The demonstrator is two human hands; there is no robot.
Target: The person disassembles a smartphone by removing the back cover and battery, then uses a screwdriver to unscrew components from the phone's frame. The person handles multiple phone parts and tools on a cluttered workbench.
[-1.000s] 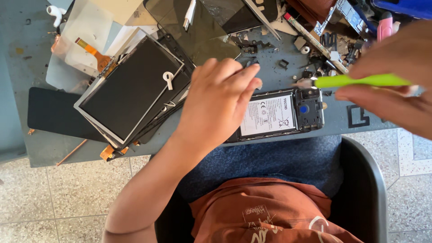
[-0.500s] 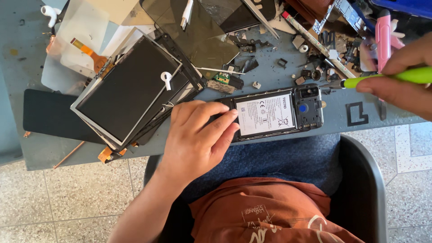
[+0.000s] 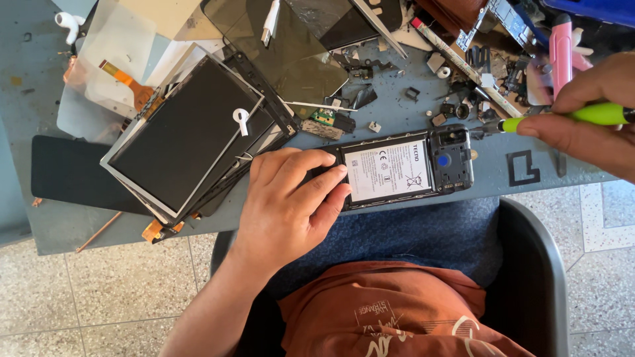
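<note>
Left hand (image 3: 288,198) – our fingers flat, pressed on opened phone (image 3: 403,168) at table edge; right hand (image 3: 585,119) pinches green screwdriver (image 3: 575,118) beside it.

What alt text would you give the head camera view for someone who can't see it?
Seen from above, a person's left hand presses on one end of an opened phone with its battery exposed, lying at the edge of a cluttered grey table. The right hand holds a green-handled screwdriver just beyond the phone. A stack of dark screens lies beside the left hand.
</note>
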